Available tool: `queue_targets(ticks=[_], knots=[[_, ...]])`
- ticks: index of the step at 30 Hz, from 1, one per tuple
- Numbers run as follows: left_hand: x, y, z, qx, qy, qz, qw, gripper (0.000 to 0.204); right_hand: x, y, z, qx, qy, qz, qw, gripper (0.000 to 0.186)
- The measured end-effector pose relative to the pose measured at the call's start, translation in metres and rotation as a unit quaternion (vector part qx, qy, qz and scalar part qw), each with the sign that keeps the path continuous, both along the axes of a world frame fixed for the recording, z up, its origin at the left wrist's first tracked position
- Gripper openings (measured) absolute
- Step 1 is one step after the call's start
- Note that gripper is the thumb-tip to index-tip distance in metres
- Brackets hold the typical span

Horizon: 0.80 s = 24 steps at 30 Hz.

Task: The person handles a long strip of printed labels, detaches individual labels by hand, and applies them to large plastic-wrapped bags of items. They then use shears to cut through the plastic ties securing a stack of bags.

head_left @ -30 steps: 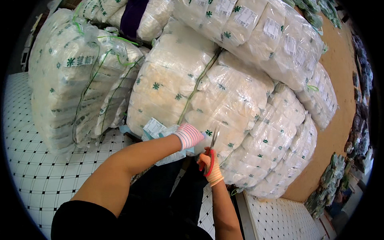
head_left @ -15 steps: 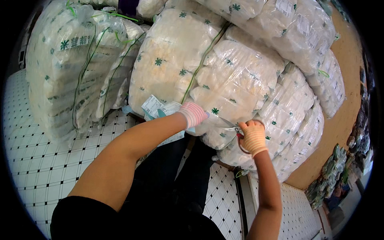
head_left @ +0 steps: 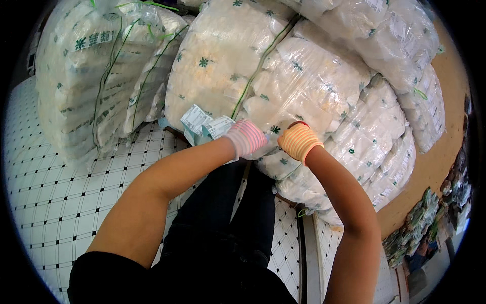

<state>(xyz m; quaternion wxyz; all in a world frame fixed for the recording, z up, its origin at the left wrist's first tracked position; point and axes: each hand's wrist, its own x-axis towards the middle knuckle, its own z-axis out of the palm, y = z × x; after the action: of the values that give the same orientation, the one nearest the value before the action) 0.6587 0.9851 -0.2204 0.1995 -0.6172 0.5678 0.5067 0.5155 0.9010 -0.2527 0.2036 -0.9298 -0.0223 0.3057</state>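
My left hand (head_left: 245,138), in a pink-striped glove, is closed against the lower front of a large clear plastic bag (head_left: 304,83) of white packed goods. Its fingertips are out of sight, so what it grips cannot be made out. Pale blue and white label sheets (head_left: 197,120) stick out beside its wrist. Close to its right, my right hand (head_left: 302,142), in an orange-striped glove, is wrapped round scissors; only a dark red handle loop (head_left: 298,123) shows above the knuckles. The blades are hidden. The two hands are a short gap apart.
Another bulky bag tied with green cord (head_left: 96,76) stands at left on the tiled floor (head_left: 61,202). More bags (head_left: 390,40) are stacked at upper right. A brown board (head_left: 430,167) and grey-green bundles (head_left: 415,223) lie at far right.
My right hand has moved left and up toward my left hand, and the scissors have turned so their blades no longer show. My left hand has barely moved.
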Motion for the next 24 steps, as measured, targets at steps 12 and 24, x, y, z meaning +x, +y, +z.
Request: queue_targets(ticks=[12, 24], knots=[[-0.032, 0.018, -0.036, 0.054, 0.012, -0.146, 0.988, 0.029, -0.028, 0.024, 0.018, -0.029, 0.135, -0.017, 0.990, 0.027], [-0.018, 0.031, -0.038, 0.080, -0.049, 0.099, 0.991, 0.049, -0.036, 0.036, 0.009, -0.094, 0.133, -0.054, 0.985, 0.026]])
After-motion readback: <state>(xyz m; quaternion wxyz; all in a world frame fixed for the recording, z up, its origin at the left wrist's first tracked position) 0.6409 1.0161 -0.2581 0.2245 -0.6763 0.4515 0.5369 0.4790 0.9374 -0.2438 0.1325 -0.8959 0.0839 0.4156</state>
